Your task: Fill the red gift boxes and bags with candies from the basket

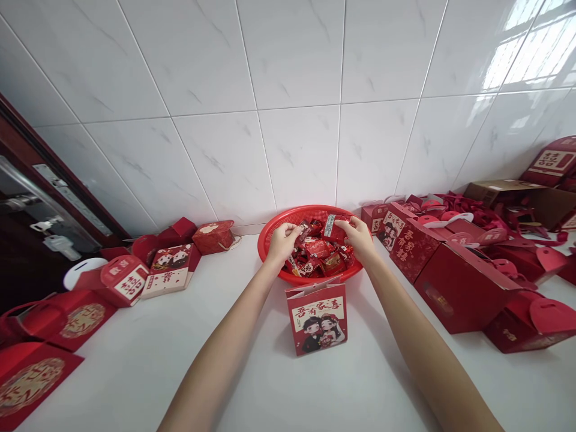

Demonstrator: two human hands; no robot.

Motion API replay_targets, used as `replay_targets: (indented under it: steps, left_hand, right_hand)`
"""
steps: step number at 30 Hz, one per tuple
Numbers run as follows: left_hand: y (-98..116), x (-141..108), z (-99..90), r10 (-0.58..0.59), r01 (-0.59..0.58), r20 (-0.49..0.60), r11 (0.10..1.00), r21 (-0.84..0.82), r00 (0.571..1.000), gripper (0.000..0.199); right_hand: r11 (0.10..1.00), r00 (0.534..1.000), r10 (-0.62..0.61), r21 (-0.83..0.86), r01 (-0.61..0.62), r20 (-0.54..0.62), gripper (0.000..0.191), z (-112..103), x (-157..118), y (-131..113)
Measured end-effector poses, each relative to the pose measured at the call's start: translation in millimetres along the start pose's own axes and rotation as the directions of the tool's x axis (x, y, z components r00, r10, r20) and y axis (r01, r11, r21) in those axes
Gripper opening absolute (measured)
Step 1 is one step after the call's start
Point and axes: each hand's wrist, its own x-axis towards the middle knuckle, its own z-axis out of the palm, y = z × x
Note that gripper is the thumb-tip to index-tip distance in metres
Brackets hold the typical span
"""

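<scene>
So the left hand (284, 240) has thumb and fingertips pinched together on a small dark packet (306, 229), and the right hand (355, 237) is gripping a bigger red packet (332, 227) with a white label, held just inward of its thumb. Both are over the basket (263, 237), with loose sweets (317, 249) right below and between the hands. My guess is they weigh next to nothing, with crinkly, slightly slippery wrappers, so I'd take them by the middle or a sealed end, light squeeze only; whatever's inside could crack. The box (319, 324) stands upright on the desk (288, 396), nearer the body than either hand and between the forearms. Looks like thin card: stiff-ish but easily dented and tipped, so I'd hold it low by both side walls, not the top flaps.
</scene>
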Motion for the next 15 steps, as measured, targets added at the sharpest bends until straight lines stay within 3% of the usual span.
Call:
replay_targets:
  steps: [3, 8, 12, 15]
  left_hand:
    - [0.0, 0.2, 0.1, -0.007, 0.007, -0.011, 1.000, 0.008, 1.000, 0.018]
    - [0.9, -0.4, 0.4, -0.006, 0.006, 0.015, 1.000, 0.001, 1.000, 0.020]
    - [0.9, -0.6, 1.3, 0.017, -0.017, 0.052, 1.000, -0.007, 0.999, 0.025]
    - [0.3, 0.6, 1.3, 0.034, -0.034, 0.056, 0.999, 0.002, 0.998, 0.019]
  right_hand:
    - [0.998, 1.000, -0.002, 0.070, 0.001, 0.014, 0.032, -1.2, 2.3, 2.0]
    - [0.983, 0.993, 0.042, 0.171, -0.061, 0.112, 0.019, -3.7, 4.6, 0.3]
    - [0.959, 0.958, 0.174, 0.183, -0.218, 0.230, 0.022, -5.1, 1.0, -5.5]
    - [0.956, 0.962, 0.191, 0.188, -0.227, 0.195, 0.030, -4.7, -0.5, -7.8]
